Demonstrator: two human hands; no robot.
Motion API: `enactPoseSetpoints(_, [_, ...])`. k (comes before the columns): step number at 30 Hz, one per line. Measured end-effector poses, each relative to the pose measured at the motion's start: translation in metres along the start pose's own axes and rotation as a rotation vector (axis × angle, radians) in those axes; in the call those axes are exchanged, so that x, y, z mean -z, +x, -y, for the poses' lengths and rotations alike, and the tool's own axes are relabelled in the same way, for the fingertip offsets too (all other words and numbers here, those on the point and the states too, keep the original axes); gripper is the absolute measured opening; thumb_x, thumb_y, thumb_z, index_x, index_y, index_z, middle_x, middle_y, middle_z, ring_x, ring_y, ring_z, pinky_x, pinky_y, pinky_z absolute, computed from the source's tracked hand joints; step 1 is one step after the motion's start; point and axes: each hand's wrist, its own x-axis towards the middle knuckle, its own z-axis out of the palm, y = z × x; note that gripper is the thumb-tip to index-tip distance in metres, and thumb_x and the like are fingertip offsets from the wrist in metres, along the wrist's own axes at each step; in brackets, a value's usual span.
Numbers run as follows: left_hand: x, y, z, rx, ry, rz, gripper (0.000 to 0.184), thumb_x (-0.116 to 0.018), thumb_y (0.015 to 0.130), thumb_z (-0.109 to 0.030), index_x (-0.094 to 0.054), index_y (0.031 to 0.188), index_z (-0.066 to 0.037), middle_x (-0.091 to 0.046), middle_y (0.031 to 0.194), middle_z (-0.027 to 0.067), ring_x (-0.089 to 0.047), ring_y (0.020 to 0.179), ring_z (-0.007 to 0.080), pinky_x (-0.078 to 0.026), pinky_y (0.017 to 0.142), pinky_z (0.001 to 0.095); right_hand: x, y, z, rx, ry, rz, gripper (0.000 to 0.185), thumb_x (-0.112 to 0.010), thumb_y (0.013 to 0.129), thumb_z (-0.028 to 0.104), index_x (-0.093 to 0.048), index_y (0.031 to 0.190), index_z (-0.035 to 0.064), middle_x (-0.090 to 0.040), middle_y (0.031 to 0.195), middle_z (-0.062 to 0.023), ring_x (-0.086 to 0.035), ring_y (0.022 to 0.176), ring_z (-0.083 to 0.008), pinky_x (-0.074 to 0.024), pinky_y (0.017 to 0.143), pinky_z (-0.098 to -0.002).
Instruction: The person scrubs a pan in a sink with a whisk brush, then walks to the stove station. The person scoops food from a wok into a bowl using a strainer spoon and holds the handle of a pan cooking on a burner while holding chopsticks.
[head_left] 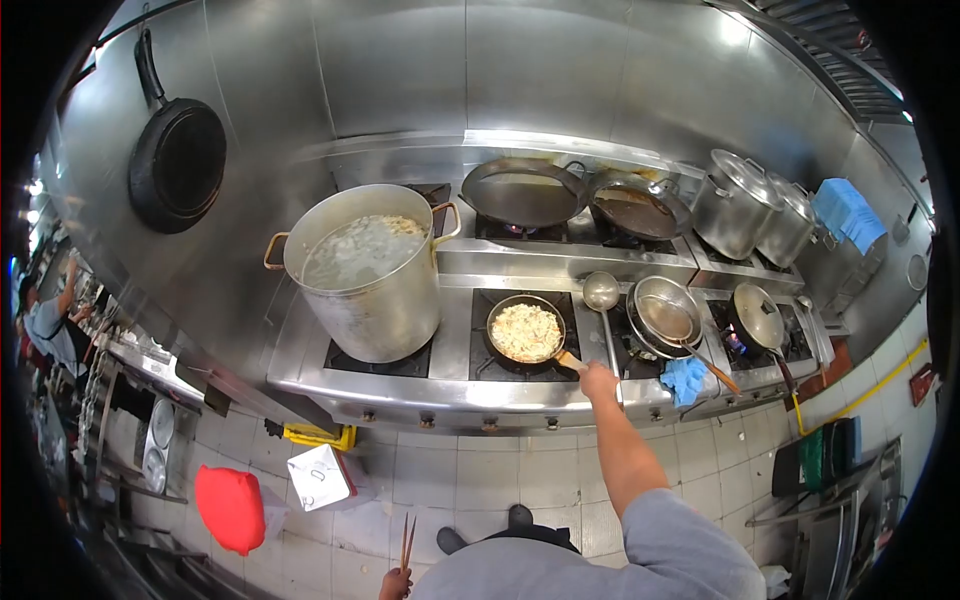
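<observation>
My right hand [598,382] is closed around the wooden handle of a frying pan [489,338] on a front burner. Pale, chopped-looking food [526,332] covers most of the pan's bottom; its kind is unclear. Low at the left of my body, my left hand [396,583] grips a pair of long chopsticks [408,543], tips pointing up, away from the stove. Just right of the pan lies a metal ladle [601,291], its handle running toward the stove's front edge near my right hand.
A tall stockpot [372,310] of cloudy liquid stands left of the pan. Behind are two dark woks [524,192] and lidded pots [735,205]. A strainer [668,310], blue cloth [684,380] and lidded pan [758,318] sit right. On the floor are a white-topped tin [320,477] and red-covered object [229,508].
</observation>
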Motion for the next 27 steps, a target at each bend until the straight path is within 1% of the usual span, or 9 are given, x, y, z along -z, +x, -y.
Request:
enactPoseSetpoints(6, [0.021,-0.036,-0.067,0.17,-0.202,0.021,0.043,-0.057,0.083,-0.038,-0.063,0.093,0.003,-0.064,0.083,0.0227,-0.063,0.082,0.0338,-0.048,0.073,0.0395,-0.059,-0.034,0.053,-0.101,0.636,0.408,0.038,-0.053,0.09,0.038,-0.056,0.09,0.0001,-0.062,0.082,-0.0151,-0.063,0.066,-0.028,-0.0515,0.06,-0.0425])
enactPoseSetpoints(8, [0.017,-0.023,-0.062,0.149,-0.332,0.099,0.031,-0.056,0.087,-0.027,-0.055,0.096,0.003,-0.056,0.062,0.0097,-0.05,0.04,0.0163,-0.038,0.034,0.03,-0.047,-0.067,0.083,-0.16,1.003,0.695,0.031,-0.053,0.091,0.033,-0.051,0.09,0.003,-0.054,0.071,-0.0077,-0.057,0.053,-0.021,-0.0491,0.049,-0.0383])
enactPoseSetpoints(12, [0.014,-0.019,-0.068,0.119,-0.309,0.082,0.031,-0.056,0.087,-0.026,-0.055,0.098,0.003,-0.056,0.062,0.0097,-0.049,0.04,0.0164,-0.038,0.034,0.0304,-0.03,-0.072,0.077,-0.189,1.06,0.793,0.023,-0.054,0.092,0.027,-0.048,0.092,0.0053,-0.048,0.065,-0.0022,-0.051,0.049,-0.0163,-0.0456,0.044,-0.0346])
enactPoseSetpoints(14, [0.008,-0.014,-0.063,0.17,-0.344,0.111,0.031,-0.057,0.087,-0.026,-0.056,0.099,0.002,-0.057,0.063,0.0098,-0.049,0.04,0.0163,-0.038,0.034,0.0303,-0.041,-0.054,0.063,-0.208,1.15,0.581,0.025,-0.054,0.092,0.028,-0.046,0.088,0.0054,-0.047,0.065,-0.0018,-0.048,0.049,-0.0138,-0.0424,0.042,-0.032])
enactPoseSetpoints(22, [0.01,-0.02,-0.059,0.151,-0.316,0.088,0.031,-0.057,0.087,-0.026,-0.057,0.099,0.003,-0.057,0.063,0.0106,-0.049,0.04,0.0163,-0.037,0.034,0.0308,-0.025,-0.061,0.057,-0.156,0.97,0.759,0.038,-0.048,0.092,0.042,-0.049,0.099,0.004,-0.049,0.07,-0.0047,-0.048,0.051,-0.0174,-0.0437,0.043,-0.0347])
enactPoseSetpoints(24, [0.008,-0.022,-0.059,0.147,-0.33,0.081,0.031,-0.057,0.087,-0.026,-0.057,0.099,0.003,-0.058,0.063,0.0105,-0.049,0.04,0.0164,-0.038,0.035,0.0312,-0.032,-0.033,0.032,-0.078,0.716,0.615,0.047,-0.049,0.09,0.046,-0.054,0.1,0.0004,-0.057,0.075,-0.0113,-0.057,0.066,-0.0234,-0.0479,0.055,-0.0404])
enactPoseSetpoints(25, [0.008,-0.023,-0.058,0.179,-0.265,0.062,0.037,-0.059,0.085,-0.032,-0.061,0.097,0.002,-0.062,0.071,0.0132,-0.056,0.057,0.0183,-0.043,0.051,0.0325,-0.024,-0.018,0.022,-0.037,0.463,0.579,0.048,-0.05,0.089,0.046,-0.057,0.1,-0.0006,-0.061,0.079,-0.0147,-0.061,0.075,-0.0264,-0.0492,0.062,-0.0425])
enactPoseSetpoints(26, [0.008,-0.024,-0.058,0.212,-0.2,0.044,0.042,-0.061,0.084,-0.038,-0.065,0.095,0.002,-0.066,0.078,0.016,-0.063,0.074,0.0203,-0.049,0.068,0.0339,-0.03,-0.013,0.011,0.125,0.212,0.18,0.047,-0.053,0.087,0.044,-0.059,0.097,-0.0012,-0.065,0.087,-0.02,-0.063,0.091,-0.0314,-0.048,0.075,-0.0456])
enactPoseSetpoints(27, [0.008,-0.024,-0.058,0.21,-0.2,0.042,0.042,-0.061,0.084,-0.038,-0.065,0.095,0.002,-0.066,0.078,0.016,-0.063,0.074,0.0203,-0.049,0.068,0.0339,-0.022,-0.005,0.005,0.074,0.134,0.168,0.046,-0.052,0.085,0.042,-0.059,0.104,0.0008,-0.063,0.099,-0.0215,-0.06,0.098,-0.0356,-0.0456,0.083,-0.048])
